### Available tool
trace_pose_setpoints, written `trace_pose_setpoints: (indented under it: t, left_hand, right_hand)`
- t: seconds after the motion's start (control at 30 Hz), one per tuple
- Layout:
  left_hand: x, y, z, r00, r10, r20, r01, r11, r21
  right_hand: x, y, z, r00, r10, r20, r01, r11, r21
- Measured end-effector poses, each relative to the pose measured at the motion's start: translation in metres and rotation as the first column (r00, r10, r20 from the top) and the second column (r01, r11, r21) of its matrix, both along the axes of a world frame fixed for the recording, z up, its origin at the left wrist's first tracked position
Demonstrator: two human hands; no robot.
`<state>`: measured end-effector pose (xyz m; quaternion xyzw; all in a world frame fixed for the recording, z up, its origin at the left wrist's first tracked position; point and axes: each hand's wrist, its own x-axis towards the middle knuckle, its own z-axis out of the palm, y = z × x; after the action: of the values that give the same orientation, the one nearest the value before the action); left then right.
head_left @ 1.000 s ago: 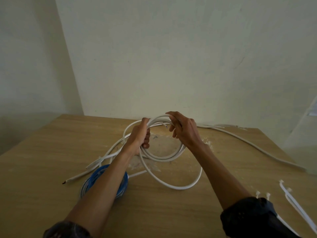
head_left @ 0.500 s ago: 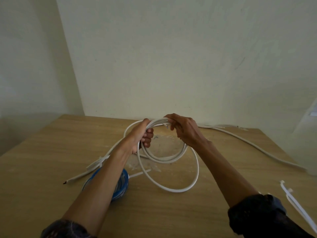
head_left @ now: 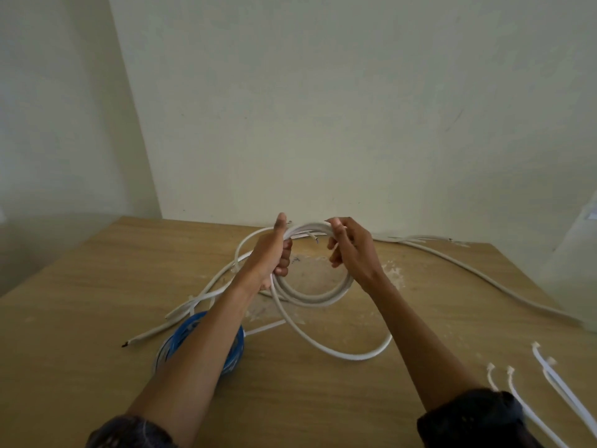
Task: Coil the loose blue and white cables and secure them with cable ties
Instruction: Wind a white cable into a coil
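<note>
Wider now on the tabletop [head_left: 97, 302] lies the loose loop of the white cable [head_left: 310, 300]. The blue cable [head_left: 181, 334] sits coiled under the left arm. The left hand [head_left: 271, 253] has its grip wrapped round the white coil, and the right hand [head_left: 352, 250] pinches its top. Cable ties [head_left: 550, 362] lie at the right.

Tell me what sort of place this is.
Likely a plain indoor workroom: a light wooden tabletop against bare pale walls, with loose round white cable and white plastic cable ties.

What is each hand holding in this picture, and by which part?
Both hold the coiled white round cable: the left hand grips the bundled loops at the coil's left side; the right hand pinches the loops at the coil's top.
</note>
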<state>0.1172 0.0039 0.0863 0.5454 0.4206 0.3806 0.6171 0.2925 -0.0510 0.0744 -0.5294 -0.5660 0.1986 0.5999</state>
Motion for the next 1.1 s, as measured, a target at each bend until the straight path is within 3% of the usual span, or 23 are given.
trace_pose_setpoints:
  t: [0.03, 0.1, 0.17, 0.27, 0.33, 0.43, 0.5, 0.57, 0.67, 0.77, 0.87, 0.93, 1.0, 1.1]
  left_hand:
    - [-0.001, 0.000, -0.001, 1.000, 0.016, 0.015, -0.016, 1.000, 0.021]
    - [-0.001, -0.001, -0.004, 1.000, 0.013, 0.020, -0.013, 1.000, 0.029]
    - [-0.001, 0.000, -0.007, 0.999, 0.019, 0.031, -0.018, 1.000, -0.004]
    - [-0.002, 0.000, -0.008, 0.997, 0.039, 0.061, -0.038, 0.999, -0.009]
    - [-0.008, 0.000, -0.010, 0.994, 0.078, 0.079, -0.079, 0.997, 0.010]
    - [-0.016, 0.003, -0.017, 0.985, 0.154, 0.072, -0.156, 0.988, 0.021]
    - [-0.016, 0.005, -0.022, 0.979, 0.192, 0.069, -0.191, 0.981, -0.018]
    - [-0.013, 0.008, -0.028, 0.974, 0.212, 0.083, -0.207, 0.976, -0.073]
    - [-0.012, 0.011, -0.035, 0.975, 0.208, 0.076, -0.199, 0.973, -0.114]
    - [-0.016, 0.009, -0.037, 0.980, 0.193, 0.049, -0.189, 0.979, -0.078]
    - [-0.019, 0.008, -0.040, 0.988, 0.156, 0.014, -0.156, 0.988, 0.004]
    - [-0.019, 0.007, -0.042, 0.995, 0.095, -0.038, -0.094, 0.995, 0.032]
    - [-0.018, 0.007, -0.043, 0.998, 0.053, -0.033, -0.053, 0.999, -0.004]
    - [-0.016, 0.007, -0.040, 0.999, -0.003, 0.045, 0.009, 0.992, -0.129]
  right_hand:
    - [-0.001, -0.003, -0.001, 0.994, 0.061, -0.088, -0.061, 0.998, -0.003]
    - [0.001, -0.006, -0.006, 0.990, 0.091, -0.108, -0.093, 0.996, -0.016]
    - [0.000, -0.003, -0.005, 0.999, 0.031, -0.027, -0.031, 0.999, -0.007]
    - [0.010, -0.001, -0.008, 0.963, -0.195, 0.186, 0.206, 0.978, -0.041]
    - [0.037, -0.004, -0.020, 0.871, -0.316, 0.376, 0.411, 0.888, -0.206]
    - [0.070, -0.020, -0.044, 0.748, -0.200, 0.633, 0.585, 0.650, -0.486]
    - [0.075, -0.031, -0.054, 0.709, -0.093, 0.699, 0.626, 0.540, -0.563]
    - [0.075, -0.035, -0.059, 0.712, -0.043, 0.701, 0.621, 0.506, -0.599]
    - [0.074, -0.030, -0.061, 0.717, -0.070, 0.694, 0.620, 0.520, -0.588]
    - [0.074, -0.027, -0.060, 0.752, -0.218, 0.623, 0.601, 0.615, -0.510]
    - [0.067, -0.027, -0.044, 0.802, -0.407, 0.438, 0.555, 0.780, -0.290]
    - [0.060, -0.027, -0.029, 0.779, -0.469, 0.416, 0.544, 0.836, -0.075]
    - [0.050, -0.026, -0.015, 0.770, -0.452, 0.451, 0.475, 0.877, 0.069]
    - [0.038, -0.019, -0.005, 0.787, -0.313, 0.531, 0.298, 0.947, 0.116]
